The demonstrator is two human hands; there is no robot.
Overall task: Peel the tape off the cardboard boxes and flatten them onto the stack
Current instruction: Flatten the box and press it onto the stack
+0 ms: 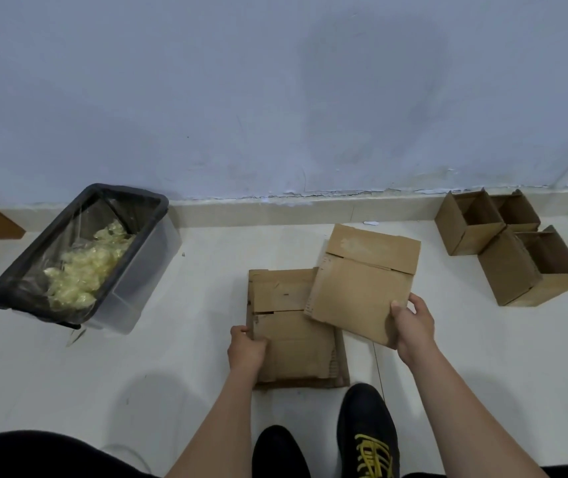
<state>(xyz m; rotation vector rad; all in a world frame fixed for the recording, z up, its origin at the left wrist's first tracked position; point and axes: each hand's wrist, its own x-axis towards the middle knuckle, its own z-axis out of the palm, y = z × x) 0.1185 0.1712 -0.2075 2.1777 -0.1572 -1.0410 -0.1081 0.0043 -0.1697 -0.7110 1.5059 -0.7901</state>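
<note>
On the pale floor (448, 339), in front of the person, lies a stack of flattened brown cardboard boxes (292, 343). The left hand (246, 348) rests on the left edge of this stack, with the fingers curled over the edge and gripping it. The right hand (413, 326) holds one flattened brown cardboard box (358, 284) by its near right corner, the thumb on top and the fingers under it. This box is tilted and turned a little, and its lower left part overlaps the right upper part of the stack; I cannot tell if it touches the stack.

To the right, near the wall (275, 98), three open brown cardboard boxes (506, 246) stand close together, not yet flattened.

To the left stands a clear plastic bin with a black rim (144, 270), lined with a thin transparent bag. Inside it lies a heap of crumpled yellowish tape pieces (86, 267).

At the bottom, two black shoes are visible; the right shoe with yellow laces (368, 432) is just beside the near edge of the stack.
</note>
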